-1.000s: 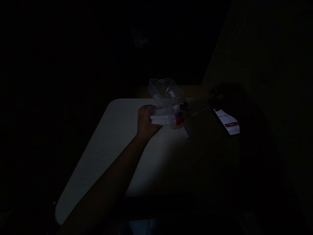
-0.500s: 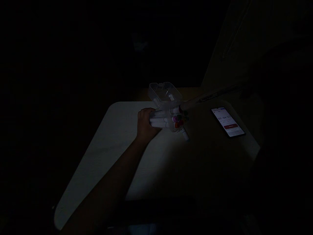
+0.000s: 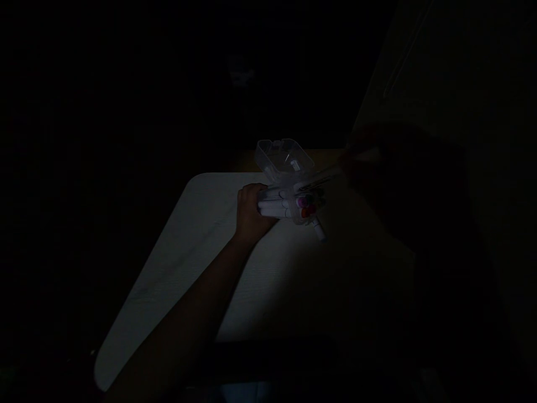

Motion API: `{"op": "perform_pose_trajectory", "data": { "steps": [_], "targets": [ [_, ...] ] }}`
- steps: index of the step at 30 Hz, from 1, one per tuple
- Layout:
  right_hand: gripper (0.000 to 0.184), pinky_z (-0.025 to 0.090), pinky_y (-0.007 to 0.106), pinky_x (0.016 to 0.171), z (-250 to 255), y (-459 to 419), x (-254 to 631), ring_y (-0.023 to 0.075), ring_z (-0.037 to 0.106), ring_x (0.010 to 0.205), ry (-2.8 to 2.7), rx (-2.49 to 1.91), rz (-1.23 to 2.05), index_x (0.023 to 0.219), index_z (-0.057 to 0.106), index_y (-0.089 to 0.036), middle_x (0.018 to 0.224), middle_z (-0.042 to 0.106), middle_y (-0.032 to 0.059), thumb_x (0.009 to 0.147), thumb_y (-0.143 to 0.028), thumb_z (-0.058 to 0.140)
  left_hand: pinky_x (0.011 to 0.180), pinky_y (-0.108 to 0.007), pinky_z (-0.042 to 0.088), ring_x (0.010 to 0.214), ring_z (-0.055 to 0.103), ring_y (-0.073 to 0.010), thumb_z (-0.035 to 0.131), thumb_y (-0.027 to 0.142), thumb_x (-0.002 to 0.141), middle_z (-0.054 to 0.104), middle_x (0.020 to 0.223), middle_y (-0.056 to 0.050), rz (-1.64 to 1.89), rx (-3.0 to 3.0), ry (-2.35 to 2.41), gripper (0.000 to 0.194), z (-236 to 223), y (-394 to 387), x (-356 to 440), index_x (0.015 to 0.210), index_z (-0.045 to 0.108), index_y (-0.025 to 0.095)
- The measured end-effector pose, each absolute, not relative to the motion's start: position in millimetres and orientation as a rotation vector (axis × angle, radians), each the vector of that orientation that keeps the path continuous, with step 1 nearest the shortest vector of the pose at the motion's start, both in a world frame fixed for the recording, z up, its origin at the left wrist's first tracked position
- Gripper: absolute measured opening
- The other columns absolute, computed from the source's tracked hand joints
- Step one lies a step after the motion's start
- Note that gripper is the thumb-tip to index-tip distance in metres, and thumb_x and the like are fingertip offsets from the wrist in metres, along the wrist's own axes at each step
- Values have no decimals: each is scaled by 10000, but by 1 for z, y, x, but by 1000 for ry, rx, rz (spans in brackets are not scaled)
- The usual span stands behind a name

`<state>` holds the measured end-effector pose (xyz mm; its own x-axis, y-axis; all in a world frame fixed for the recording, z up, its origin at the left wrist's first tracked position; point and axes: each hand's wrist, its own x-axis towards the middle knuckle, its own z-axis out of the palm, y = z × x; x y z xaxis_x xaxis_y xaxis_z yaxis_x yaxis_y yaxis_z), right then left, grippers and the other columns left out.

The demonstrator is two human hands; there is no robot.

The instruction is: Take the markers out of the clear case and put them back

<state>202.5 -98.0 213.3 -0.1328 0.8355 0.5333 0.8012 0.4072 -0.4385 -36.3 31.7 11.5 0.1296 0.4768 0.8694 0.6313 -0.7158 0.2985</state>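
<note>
The scene is very dark. My left hand (image 3: pixel 250 210) is wrapped round the closed end of a clear plastic case (image 3: pixel 296 218), tilted on its side with its mouth to the right. Several white markers (image 3: pixel 272 205) lie inside, their coloured ends, purple, red, orange and green, showing at the mouth. The hinged clear lid (image 3: pixel 268 157) stands open behind. My right hand (image 3: pixel 373 162), mostly lost in shadow, grips a white marker (image 3: pixel 323 178) whose far end is at the upper edge of the case's mouth. Its finger details are hard to make out.
A loose white marker (image 3: pixel 319 230) lies on the pale table (image 3: pixel 193 224) below the case mouth. Another white marker (image 3: pixel 295 165) shows through or behind the lid. Deep shadow covers the table's right side. A wall (image 3: pixel 419 101) rises at the right.
My right hand has moved left, towards the case, and its dark shape now covers the phone that was visible on the right. My left hand and the case have hardly moved.
</note>
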Motion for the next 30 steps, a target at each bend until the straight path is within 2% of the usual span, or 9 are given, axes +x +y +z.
{"op": "perform_pose_trajectory", "data": {
  "steps": [3, 5, 11, 17, 24, 30],
  "targets": [
    [210, 602, 271, 907, 214, -95, 199, 185, 756, 1026, -1887, -1430, 95, 1090, 814, -169, 1124, 781, 57, 951, -127, 663, 897, -420, 543, 1055, 654, -282, 897, 218, 581, 656, 1146, -49, -1627, -2246, -1146, 747, 14, 30, -36, 1236, 539, 263],
    [180, 603, 298, 917, 213, -90, 197, 186, 744, 997, -1935, -1463, 102, 1023, 822, -177, 1088, 779, 59, 930, -114, 680, 908, -422, 551, 1067, 657, -281, 889, 196, 570, 655, 1158, -53, -1625, -2247, -1155, 761, 15, 29, -36, 1245, 543, 260],
    [201, 585, 298, 960, 201, -77, 190, 160, 724, 1042, -2082, -1473, 201, 1032, 811, -181, 1143, 767, 59, 961, -118, 634, 907, -444, 551, 1060, 656, -292, 879, 202, 580, 675, 1155, -70, -1604, -2260, -1203, 720, 19, 29, -34, 1225, 560, 237],
    [260, 577, 292, 933, 195, -71, 184, 170, 705, 1035, -2108, -1505, 304, 1052, 818, -141, 1194, 737, 80, 923, -52, 610, 897, -438, 546, 1045, 651, -288, 877, 194, 571, 670, 1142, -55, -1642, -2265, -1155, 732, 21, 28, -32, 1224, 556, 265],
    [246, 567, 265, 916, 196, -70, 184, 154, 698, 1020, -2131, -1528, 314, 1100, 813, -141, 1198, 727, 82, 944, -68, 638, 922, -442, 541, 1069, 641, -291, 863, 208, 592, 653, 1144, -55, -1650, -2290, -1173, 706, 21, 28, -31, 1219, 545, 263],
    [255, 535, 293, 996, 196, -70, 184, 148, 683, 1079, -2152, -1502, 292, 1149, 810, -131, 1221, 722, 100, 968, -86, 636, 932, -464, 557, 1083, 658, -295, 876, 194, 581, 672, 1165, -59, -1620, -2281, -1214, 733, 21, 27, -31, 1230, 545, 269]
  ]
}}
